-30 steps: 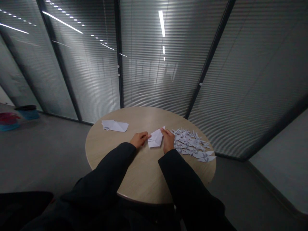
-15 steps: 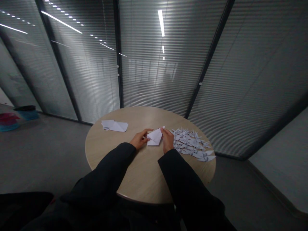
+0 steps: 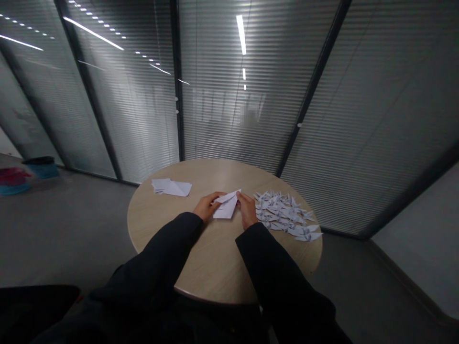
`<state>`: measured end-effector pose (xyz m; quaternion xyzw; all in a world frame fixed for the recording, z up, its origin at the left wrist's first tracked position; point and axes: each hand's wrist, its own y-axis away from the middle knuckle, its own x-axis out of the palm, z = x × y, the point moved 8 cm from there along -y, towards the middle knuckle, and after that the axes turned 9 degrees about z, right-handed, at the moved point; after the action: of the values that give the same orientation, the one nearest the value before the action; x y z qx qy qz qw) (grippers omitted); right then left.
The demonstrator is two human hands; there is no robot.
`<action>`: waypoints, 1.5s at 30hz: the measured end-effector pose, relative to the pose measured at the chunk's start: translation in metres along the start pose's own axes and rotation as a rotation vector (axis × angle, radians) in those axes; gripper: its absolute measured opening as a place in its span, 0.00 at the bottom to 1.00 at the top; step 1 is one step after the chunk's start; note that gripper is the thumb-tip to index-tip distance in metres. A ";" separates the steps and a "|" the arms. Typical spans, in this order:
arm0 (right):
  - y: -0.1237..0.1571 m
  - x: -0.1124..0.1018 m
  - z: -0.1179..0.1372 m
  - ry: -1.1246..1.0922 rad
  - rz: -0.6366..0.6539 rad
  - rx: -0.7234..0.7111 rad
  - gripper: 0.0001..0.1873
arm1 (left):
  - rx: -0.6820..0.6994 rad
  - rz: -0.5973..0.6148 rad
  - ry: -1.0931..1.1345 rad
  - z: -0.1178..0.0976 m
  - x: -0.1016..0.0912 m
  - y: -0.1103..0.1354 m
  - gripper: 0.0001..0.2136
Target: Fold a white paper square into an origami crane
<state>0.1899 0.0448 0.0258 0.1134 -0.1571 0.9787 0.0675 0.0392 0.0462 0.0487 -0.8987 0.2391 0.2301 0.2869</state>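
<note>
A partly folded sheet of white paper [image 3: 225, 209] is held between my two hands, just above the middle of the round table. My left hand [image 3: 207, 206] is closed on its left side, the fingers reaching behind and over the upper edge. Pinched at the upper right corner, the paper is also in my right hand [image 3: 247, 209]. A flap along its top stands partly raised. Close to the right of my right hand lies a pile of folded white paper cranes [image 3: 283, 212].
Flat white paper pieces [image 3: 175, 188] lie on the round wooden table [image 3: 211, 267] at the back left. Glass partitions with blinds [image 3: 229, 129] stand behind it. Two blue bins, one dark-lined [image 3: 42, 168] and one red-lined [image 3: 14, 177], are on the floor at far left.
The paper has shifted slightly left and tilted, and its upper flap now stands up from the sheet. My right hand has moved a little left with its corner.
</note>
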 end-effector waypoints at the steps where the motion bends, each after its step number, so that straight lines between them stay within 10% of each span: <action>1: 0.001 0.003 -0.001 -0.002 0.019 0.010 0.20 | 0.001 -0.010 -0.010 -0.001 -0.001 0.000 0.16; 13: 0.001 0.020 -0.013 0.075 0.209 0.078 0.16 | -0.126 -0.145 -0.230 0.006 -0.015 0.002 0.17; 45: -0.003 0.018 -0.023 0.154 0.207 0.097 0.17 | -0.164 -0.108 -0.281 0.005 -0.011 0.003 0.19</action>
<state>0.1689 0.0569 0.0100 0.0240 -0.1148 0.9927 -0.0274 0.0273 0.0505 0.0499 -0.8896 0.1286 0.3563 0.2553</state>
